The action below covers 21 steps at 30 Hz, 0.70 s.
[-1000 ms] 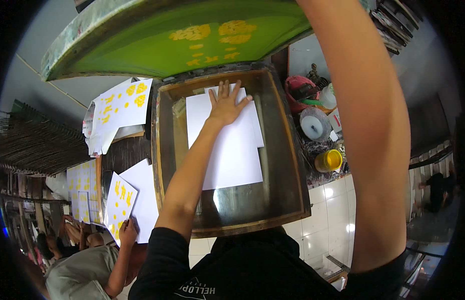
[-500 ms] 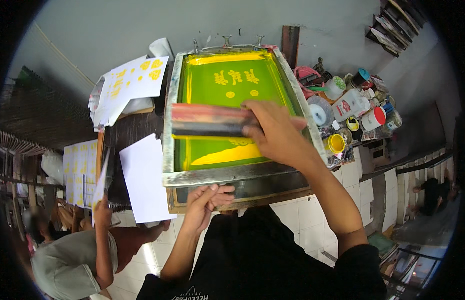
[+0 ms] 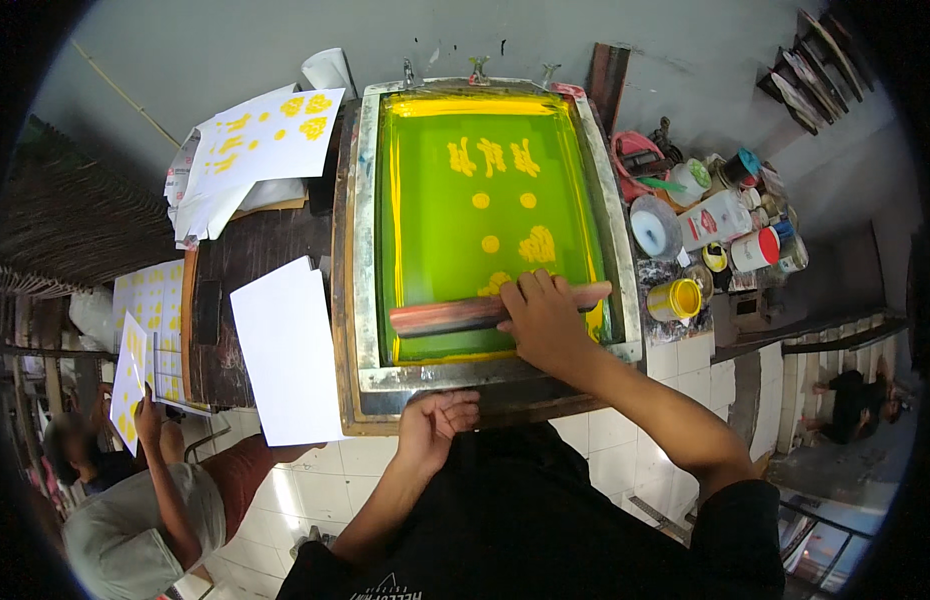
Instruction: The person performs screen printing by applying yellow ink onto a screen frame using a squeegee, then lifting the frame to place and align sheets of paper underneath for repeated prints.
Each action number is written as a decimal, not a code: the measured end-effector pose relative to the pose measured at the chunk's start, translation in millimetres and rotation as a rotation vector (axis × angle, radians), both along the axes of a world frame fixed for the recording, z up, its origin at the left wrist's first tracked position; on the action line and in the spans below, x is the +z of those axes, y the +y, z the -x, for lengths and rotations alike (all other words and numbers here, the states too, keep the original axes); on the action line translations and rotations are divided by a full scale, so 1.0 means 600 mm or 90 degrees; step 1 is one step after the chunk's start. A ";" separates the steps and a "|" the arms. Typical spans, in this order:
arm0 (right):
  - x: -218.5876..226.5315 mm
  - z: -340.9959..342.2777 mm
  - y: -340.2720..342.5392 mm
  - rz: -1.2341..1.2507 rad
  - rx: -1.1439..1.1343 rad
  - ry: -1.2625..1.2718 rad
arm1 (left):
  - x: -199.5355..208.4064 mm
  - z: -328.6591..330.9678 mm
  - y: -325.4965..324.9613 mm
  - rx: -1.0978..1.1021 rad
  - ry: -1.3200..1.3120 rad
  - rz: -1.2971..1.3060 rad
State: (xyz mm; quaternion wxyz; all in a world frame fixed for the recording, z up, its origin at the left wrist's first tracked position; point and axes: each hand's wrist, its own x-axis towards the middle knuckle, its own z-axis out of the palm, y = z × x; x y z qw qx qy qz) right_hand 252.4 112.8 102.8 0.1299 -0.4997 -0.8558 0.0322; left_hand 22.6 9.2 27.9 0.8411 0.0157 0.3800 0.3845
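Note:
A screen-printing frame (image 3: pixel 368 220) lies over a wooden-edged board (image 3: pixel 347 395) before me. Its green mesh (image 3: pixel 435 220) shows yellow lettering, dots and flower shapes, with yellow ink (image 3: pixel 465 106) banded along the far end. My right hand (image 3: pixel 545 318) is closed round a long squeegee (image 3: pixel 440 318) with a reddish, ink-stained handle. The squeegee lies across the near end of the mesh, slightly slanted, partly covering a flower shape. My left hand (image 3: pixel 437 425) is at the board's front edge, palm up, fingers loosely curled and holding nothing; whether it touches the edge I cannot tell.
White sheets (image 3: pixel 285 350) lie left of the frame, with yellow-printed sheets (image 3: pixel 275 135) behind them. Jars and bottles crowd the right, including an open yellow ink jar (image 3: pixel 675 299). Clamps (image 3: pixel 479 70) stand at the frame's far edge. A co-worker (image 3: pixel 145 520) at left holds a printed sheet (image 3: pixel 132 385).
My right hand has drawn the squeegee from mid-mesh to the near end. The near ink pool no longer shows, and the design stands out more. The co-worker's sheet has turned to show its print.

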 end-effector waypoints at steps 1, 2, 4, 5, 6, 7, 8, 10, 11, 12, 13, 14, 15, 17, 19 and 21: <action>-0.002 -0.001 0.016 -0.031 -0.011 -0.014 | -0.002 0.002 0.003 -0.008 0.034 0.034; -0.004 -0.003 0.038 -0.052 -0.003 -0.005 | -0.002 0.000 -0.001 0.000 0.048 0.027; -0.007 -0.008 0.089 -0.090 -0.008 0.012 | 0.000 0.000 -0.002 0.013 0.052 0.034; -0.009 -0.011 0.117 -0.078 -0.009 0.011 | 0.001 0.001 -0.003 0.019 0.055 0.038; -0.010 -0.013 0.146 -0.073 -0.014 0.012 | 0.003 0.001 -0.004 0.021 0.055 0.060; -0.011 -0.017 0.178 -0.081 -0.010 0.021 | 0.003 0.001 -0.004 0.016 0.063 0.045; -0.011 -0.020 0.209 -0.074 -0.023 0.002 | 0.005 0.002 -0.006 0.013 0.068 0.030; -0.011 -0.028 0.275 -0.105 -0.021 -0.009 | 0.004 0.001 -0.010 0.010 0.147 0.030; -0.012 -0.032 0.310 -0.095 -0.033 -0.025 | 0.002 0.000 -0.011 0.014 0.139 0.026; -0.014 -0.037 0.347 -0.107 -0.034 -0.028 | 0.001 0.000 -0.014 0.025 0.127 0.023; -0.016 -0.042 0.380 -0.118 -0.036 -0.029 | 0.001 -0.001 -0.017 0.036 0.126 0.031; -0.019 -0.047 0.413 -0.129 -0.037 -0.039 | 0.000 -0.002 -0.019 0.047 0.126 0.012; -0.022 -0.051 0.444 -0.143 -0.038 -0.046 | 0.000 -0.003 -0.021 0.054 0.110 0.009; -0.023 -0.058 0.494 -0.156 -0.041 -0.056 | 0.000 -0.004 -0.023 0.056 0.116 0.002; -0.018 -0.065 0.527 -0.151 -0.044 -0.064 | 0.000 -0.005 -0.024 0.061 0.104 0.017; -0.007 -0.071 0.550 -0.060 -0.039 -0.056 | 0.001 -0.006 -0.024 0.087 0.075 0.023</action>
